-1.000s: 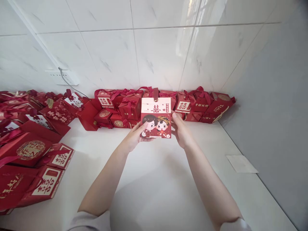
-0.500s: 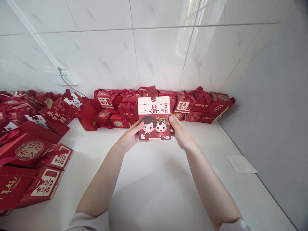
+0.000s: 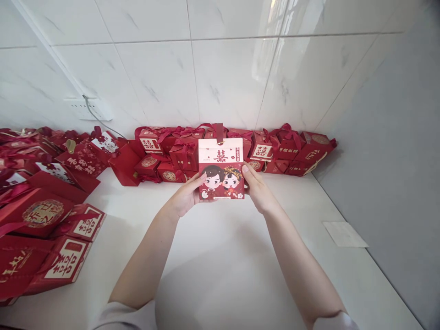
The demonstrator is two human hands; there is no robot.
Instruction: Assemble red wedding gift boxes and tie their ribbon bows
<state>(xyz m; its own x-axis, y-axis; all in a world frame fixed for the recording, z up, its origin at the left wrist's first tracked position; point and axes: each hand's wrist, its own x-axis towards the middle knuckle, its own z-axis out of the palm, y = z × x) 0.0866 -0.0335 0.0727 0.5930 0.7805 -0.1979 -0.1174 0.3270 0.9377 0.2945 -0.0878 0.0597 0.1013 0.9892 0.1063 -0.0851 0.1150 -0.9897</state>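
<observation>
A red and white gift box (image 3: 222,172) with two cartoon faces and a ribbon loop at its top is held up over the white table. My left hand (image 3: 189,195) grips its left edge, thumb on the front. On the opposite edge, my right hand (image 3: 256,188) holds it the same way, its thumb near the upper part of the red area. The fingers behind the box are mostly hidden. Behind it, a row of small red boxes (image 3: 182,157) with ribbons stands against the tiled wall.
Many red boxes and bags (image 3: 44,213) crowd the left side. A white paper (image 3: 344,234) lies at the right edge of the white table (image 3: 220,270). On the wall at upper left is a socket panel (image 3: 90,109) with a cable.
</observation>
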